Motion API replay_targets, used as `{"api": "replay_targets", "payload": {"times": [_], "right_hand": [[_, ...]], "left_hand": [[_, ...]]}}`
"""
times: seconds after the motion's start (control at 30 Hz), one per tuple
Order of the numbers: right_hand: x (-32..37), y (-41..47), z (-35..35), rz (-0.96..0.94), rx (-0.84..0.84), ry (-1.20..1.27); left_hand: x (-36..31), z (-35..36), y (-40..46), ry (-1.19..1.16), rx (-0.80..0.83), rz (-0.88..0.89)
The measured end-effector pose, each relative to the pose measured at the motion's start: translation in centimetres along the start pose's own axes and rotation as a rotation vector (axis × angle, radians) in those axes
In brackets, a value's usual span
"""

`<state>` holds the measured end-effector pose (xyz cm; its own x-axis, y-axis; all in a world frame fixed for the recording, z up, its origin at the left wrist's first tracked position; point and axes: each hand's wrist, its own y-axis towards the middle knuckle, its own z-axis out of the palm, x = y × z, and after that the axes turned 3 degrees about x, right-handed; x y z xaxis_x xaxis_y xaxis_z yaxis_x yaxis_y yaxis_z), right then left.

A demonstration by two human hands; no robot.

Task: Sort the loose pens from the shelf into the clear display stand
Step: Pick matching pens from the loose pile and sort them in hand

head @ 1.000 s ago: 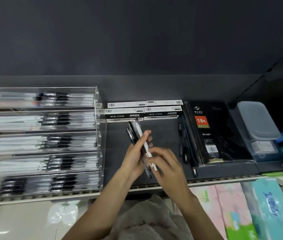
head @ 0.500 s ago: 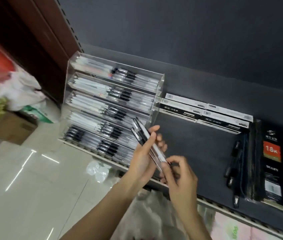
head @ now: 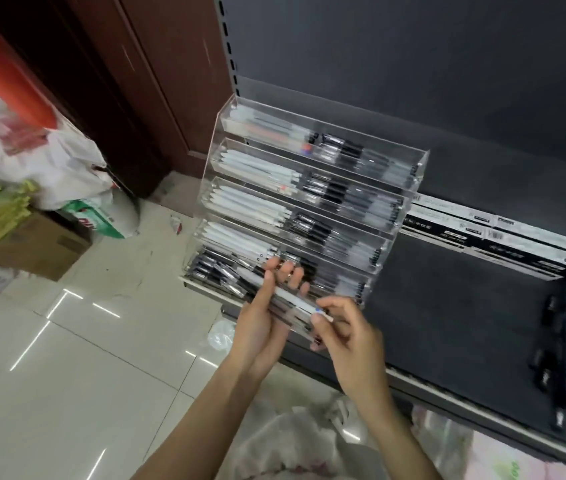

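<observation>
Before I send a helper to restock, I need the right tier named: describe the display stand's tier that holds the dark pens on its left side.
On the dark shelf stands a clear display stand of five stepped tiers. Go down to the bottom tier, just behind the left hand. Its left end holds dark pens, while the four tiers above show white barrels there.

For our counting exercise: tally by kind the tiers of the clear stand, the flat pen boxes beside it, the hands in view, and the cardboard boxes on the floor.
Tiers of the clear stand: 5
Flat pen boxes: 4
Hands: 2, the left hand and the right hand, both holding pens
Cardboard boxes: 1
Total: 12
</observation>
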<state>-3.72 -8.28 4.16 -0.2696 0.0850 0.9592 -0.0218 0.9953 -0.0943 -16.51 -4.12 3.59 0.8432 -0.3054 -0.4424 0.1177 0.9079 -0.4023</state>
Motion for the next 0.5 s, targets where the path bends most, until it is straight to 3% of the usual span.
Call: {"api": "replay_targets", "payload": {"times": [0.1, 0.17, 0.3, 0.4, 0.5], "right_hand": [[0.4, 1.5, 4.2, -0.123, -0.091, -0.275], [1.1, 2.6, 7.4, -0.157, -0.137, -0.335], [2.6, 4.0, 12.4, -0.118, -0.153, -0.487], [3.0, 4.2, 12.9, -0.078, -0.166, -0.595], [3.2, 4.2, 10.7, -0.060, -0.295, -0.632]], "left_hand": [[-3.6, -2.8, 1.6, -0.017, -0.010, -0.059], [-6.5, -4.7, 2.5, -0.020, 0.022, -0.110], [-11.8, -7.4, 3.7, -0.078, 0.006, -0.083], [-14.8, -8.7, 4.5, -0.182, 0.015, -0.069], [-16.5, -9.5, 5.3, -0.191, -0.025, -0.013]]}}
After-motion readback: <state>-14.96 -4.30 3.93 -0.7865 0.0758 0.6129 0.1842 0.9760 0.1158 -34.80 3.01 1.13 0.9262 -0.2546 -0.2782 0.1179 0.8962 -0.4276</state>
